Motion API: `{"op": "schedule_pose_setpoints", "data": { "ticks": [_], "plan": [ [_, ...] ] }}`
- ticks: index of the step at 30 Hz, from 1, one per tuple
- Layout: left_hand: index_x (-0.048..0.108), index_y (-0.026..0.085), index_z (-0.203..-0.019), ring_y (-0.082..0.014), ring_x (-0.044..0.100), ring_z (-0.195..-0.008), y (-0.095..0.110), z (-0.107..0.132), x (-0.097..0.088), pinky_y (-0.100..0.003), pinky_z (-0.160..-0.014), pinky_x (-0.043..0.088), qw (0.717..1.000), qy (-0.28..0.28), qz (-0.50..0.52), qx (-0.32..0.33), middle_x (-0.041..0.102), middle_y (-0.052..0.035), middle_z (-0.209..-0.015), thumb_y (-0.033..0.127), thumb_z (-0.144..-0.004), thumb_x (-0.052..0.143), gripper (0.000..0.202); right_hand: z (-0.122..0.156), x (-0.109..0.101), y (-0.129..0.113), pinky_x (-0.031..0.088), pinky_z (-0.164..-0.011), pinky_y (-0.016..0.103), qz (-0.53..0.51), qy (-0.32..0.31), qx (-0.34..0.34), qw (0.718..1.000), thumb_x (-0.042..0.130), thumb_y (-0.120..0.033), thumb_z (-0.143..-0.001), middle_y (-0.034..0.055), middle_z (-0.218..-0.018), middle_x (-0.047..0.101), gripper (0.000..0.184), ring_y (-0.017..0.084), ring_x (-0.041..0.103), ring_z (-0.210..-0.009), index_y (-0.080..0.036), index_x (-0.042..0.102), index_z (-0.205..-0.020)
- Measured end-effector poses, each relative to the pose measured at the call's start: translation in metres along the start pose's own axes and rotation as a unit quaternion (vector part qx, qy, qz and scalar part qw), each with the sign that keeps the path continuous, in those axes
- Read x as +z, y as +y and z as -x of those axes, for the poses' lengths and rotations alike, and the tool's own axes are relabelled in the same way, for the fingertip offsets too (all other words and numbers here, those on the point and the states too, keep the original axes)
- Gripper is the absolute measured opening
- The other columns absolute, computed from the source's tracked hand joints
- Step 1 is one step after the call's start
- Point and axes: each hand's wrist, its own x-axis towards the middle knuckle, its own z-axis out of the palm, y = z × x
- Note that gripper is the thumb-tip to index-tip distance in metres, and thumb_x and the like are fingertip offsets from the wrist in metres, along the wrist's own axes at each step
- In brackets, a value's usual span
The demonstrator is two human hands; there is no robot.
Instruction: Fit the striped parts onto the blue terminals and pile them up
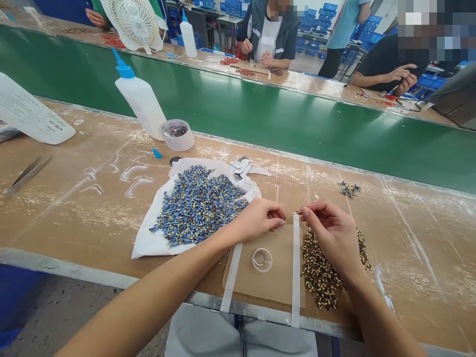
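Tiny piece [284,218] in left fingers [275,213], too small to identify

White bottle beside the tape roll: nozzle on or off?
On: the blue nozzle sits at the top of the bottle, pointing up.

Both forearms [163,287] are bare, and the clothing [208,334] is light grey.

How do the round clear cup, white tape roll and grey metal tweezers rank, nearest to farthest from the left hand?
From the left hand, head view:
1. Round clear cup, just below it.
2. White tape roll, up and left.
3. Grey metal tweezers, far left.
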Motion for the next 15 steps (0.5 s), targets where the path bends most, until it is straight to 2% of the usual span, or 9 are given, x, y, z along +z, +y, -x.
{"op": "schedule_pose_setpoints", "data": {
  "ticks": [15],
  "plan": [
    [0.069, 0.013, -0.084, -0.0126, 0.06, -0.062, 0.0041, 0.0001, 0.0, -0.022, -0.059, 0.043, 1.0, 0.003, -0.021, -0.003, 0.067, -0.0013, -0.067, 0.017, -0.082, 0.062, 0.008, -0.0016, 0.0005, 0.0021, 0.054, -0.069, 0.034, 0.022, -0.011, 0.001, 1.0, 0.065, -0.036, -0.087, 0.005, -0.078, 0.07, 0.016, 0.02, 0.067, -0.072, -0.019, 0.066, -0.088]
  ]
}}
